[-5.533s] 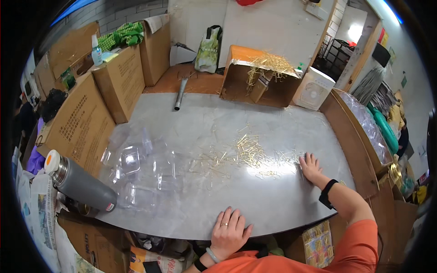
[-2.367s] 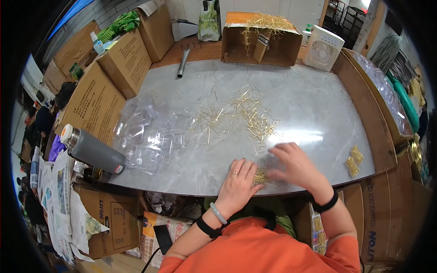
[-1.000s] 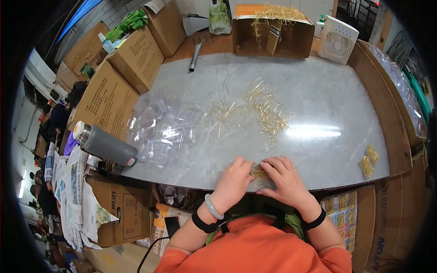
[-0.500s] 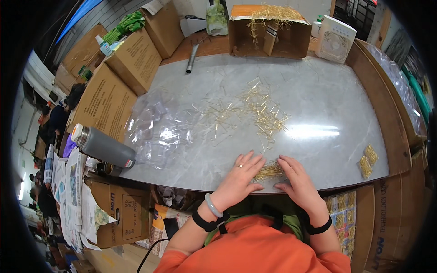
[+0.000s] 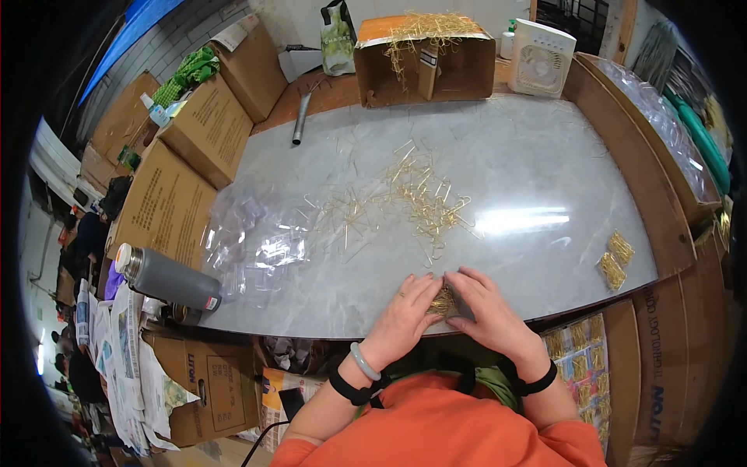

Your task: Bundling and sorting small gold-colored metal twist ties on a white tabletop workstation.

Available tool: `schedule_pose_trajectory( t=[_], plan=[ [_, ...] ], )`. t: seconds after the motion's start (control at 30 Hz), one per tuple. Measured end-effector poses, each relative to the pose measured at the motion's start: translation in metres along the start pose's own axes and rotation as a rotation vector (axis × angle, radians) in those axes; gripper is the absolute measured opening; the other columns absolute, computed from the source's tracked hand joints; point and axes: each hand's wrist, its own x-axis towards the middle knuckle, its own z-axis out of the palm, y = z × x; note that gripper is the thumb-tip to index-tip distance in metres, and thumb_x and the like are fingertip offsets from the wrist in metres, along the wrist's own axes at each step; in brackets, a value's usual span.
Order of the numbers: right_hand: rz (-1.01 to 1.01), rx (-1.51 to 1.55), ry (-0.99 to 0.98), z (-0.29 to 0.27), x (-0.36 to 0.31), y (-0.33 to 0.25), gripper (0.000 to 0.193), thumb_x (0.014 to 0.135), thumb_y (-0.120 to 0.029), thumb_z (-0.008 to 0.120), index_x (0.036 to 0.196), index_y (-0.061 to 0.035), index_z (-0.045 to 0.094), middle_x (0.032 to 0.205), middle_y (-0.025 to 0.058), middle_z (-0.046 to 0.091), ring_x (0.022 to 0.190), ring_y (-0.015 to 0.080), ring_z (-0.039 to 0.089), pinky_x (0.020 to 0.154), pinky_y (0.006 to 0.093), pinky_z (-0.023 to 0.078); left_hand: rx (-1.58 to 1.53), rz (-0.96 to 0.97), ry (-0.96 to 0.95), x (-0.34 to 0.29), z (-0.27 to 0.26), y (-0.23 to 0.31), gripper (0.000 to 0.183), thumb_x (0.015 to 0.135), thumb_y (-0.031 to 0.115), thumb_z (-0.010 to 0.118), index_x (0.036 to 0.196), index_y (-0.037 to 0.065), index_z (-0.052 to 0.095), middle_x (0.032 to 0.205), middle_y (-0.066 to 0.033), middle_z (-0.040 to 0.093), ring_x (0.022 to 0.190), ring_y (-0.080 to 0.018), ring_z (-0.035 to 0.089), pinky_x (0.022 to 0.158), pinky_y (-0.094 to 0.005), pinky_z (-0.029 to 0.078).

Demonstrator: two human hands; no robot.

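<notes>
At the table's near edge a small bundle of gold wire hooks (image 5: 441,302) lies between my palms. My left hand (image 5: 405,306) presses on it from the left, fingers together and angled inward. From the right my right hand (image 5: 484,305) closes in on the same bundle, its fingertips almost meeting the left ones. Much of the bundle is hidden by my fingers. Beyond my hands, a loose pile of gold wire hooks (image 5: 426,204) spreads over the grey tabletop (image 5: 537,265). Clear plastic boxes (image 5: 257,241) lie heaped to the left.
Two packed clumps of gold hooks (image 5: 612,270) rest at the right edge. A grey bottle (image 5: 175,279) leans at the left. Cardboard boxes (image 5: 167,210) line that side. An open carton (image 5: 467,74), a white fan (image 5: 542,58) and a metal tube (image 5: 299,121) stand or lie at the back.
My hands have drawn closer together, squeezing the hook bundle into a narrower shape. The whole view has shifted slightly, so the table's things appear farther left.
</notes>
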Motion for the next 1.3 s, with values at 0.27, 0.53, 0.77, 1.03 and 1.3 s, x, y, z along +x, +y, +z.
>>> schedule_pose_trajectory(
  t=[0.27, 0.53, 0.77, 1.03, 1.3],
  plan=[
    [-0.064, -0.100, 0.130, 0.006, -0.001, -0.003, 0.076, 0.076, -0.019, 0.084, 0.142, -0.0024, 0.051, 0.141, 0.0175, 0.054, 0.128, 0.0389, 0.052, 0.110, 0.0477, 0.043, -0.123, -0.048, 0.013, -0.002, -0.025, -0.002, 0.079, 0.084, 0.015, 0.080, 0.151, 0.000, 0.041, 0.144, -0.0224, 0.053, 0.137, -0.0427, 0.047, 0.119, -0.0484, 0.035],
    [-0.196, -0.193, 0.060, 0.030, 0.018, 0.000, 0.066, 0.080, -0.013, 0.080, 0.137, 0.0004, 0.051, 0.138, 0.0203, 0.055, 0.126, 0.0400, 0.055, 0.108, 0.0479, 0.045, -0.118, -0.004, 0.010, -0.007, -0.026, -0.015, 0.072, 0.084, 0.013, 0.079, 0.147, 0.001, 0.045, 0.137, -0.0229, 0.056, 0.132, -0.0426, 0.049, 0.115, -0.0521, 0.037],
    [-0.125, -0.244, 0.060, 0.029, 0.010, -0.009, 0.059, 0.084, -0.013, 0.076, 0.137, 0.0005, 0.051, 0.140, 0.0190, 0.055, 0.129, 0.0388, 0.053, 0.109, 0.0468, 0.046, 0.192, -0.210, 0.148, -0.023, -0.045, 0.016, 0.057, 0.082, 0.019, 0.081, 0.131, 0.002, 0.058, 0.120, -0.0178, 0.060, 0.113, -0.0385, 0.058, 0.094, -0.0437, 0.049],
    [-0.220, -0.266, -0.057, 0.030, 0.026, -0.017, 0.058, 0.089, -0.018, 0.073, 0.140, -0.0013, 0.050, 0.144, 0.0177, 0.052, 0.138, 0.0381, 0.048, 0.117, 0.0481, 0.039, 0.194, -0.239, 0.208, -0.034, -0.041, 0.001, 0.020, 0.085, 0.011, 0.076, 0.103, 0.005, 0.070, 0.092, -0.0117, 0.065, 0.088, -0.0334, 0.063, 0.075, -0.0436, 0.051],
    [-0.147, -0.153, -0.022, 0.033, 0.019, -0.007, 0.060, 0.089, -0.010, 0.073, 0.142, 0.0006, 0.047, 0.142, 0.0197, 0.051, 0.135, 0.0404, 0.049, 0.114, 0.0471, 0.042, -0.011, -0.234, 0.179, -0.016, -0.032, 0.007, 0.037, 0.087, 0.011, 0.075, 0.121, 0.004, 0.064, 0.117, -0.0174, 0.063, 0.111, -0.0388, 0.061, 0.092, -0.0452, 0.051]
  ],
)
